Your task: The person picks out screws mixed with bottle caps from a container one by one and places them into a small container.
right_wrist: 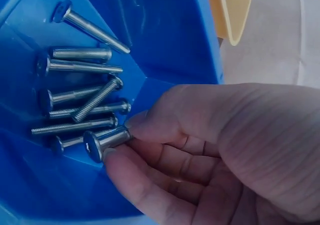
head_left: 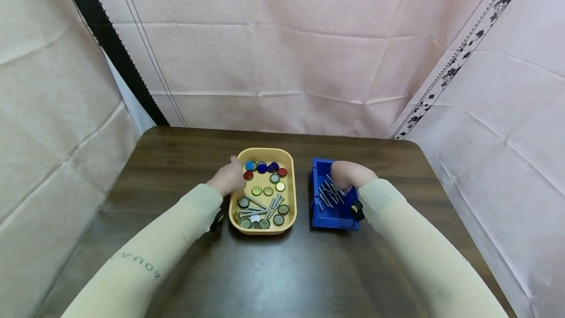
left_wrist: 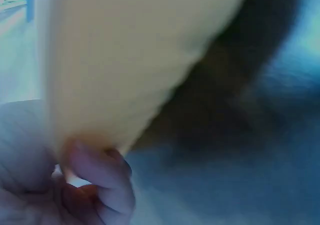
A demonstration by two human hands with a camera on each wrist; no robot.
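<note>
My left hand grips the left side of a yellow tray; in the left wrist view its curled fingers hold the tray's edge. Inside the tray lie several bottle caps, such as a red cap and a dark blue cap, plus several long bolts toward the near end. To the right, my right hand reaches into a blue bin. Between thumb and fingertips it pinches a silver bolt with a wide, flat head. Several similar bolts lie on the bin's floor.
Tray and bin stand side by side on a dark wooden table, with a narrow gap between them. Pale cloth hangs behind the table, and more cloth covers the sides. A black band runs down at the left.
</note>
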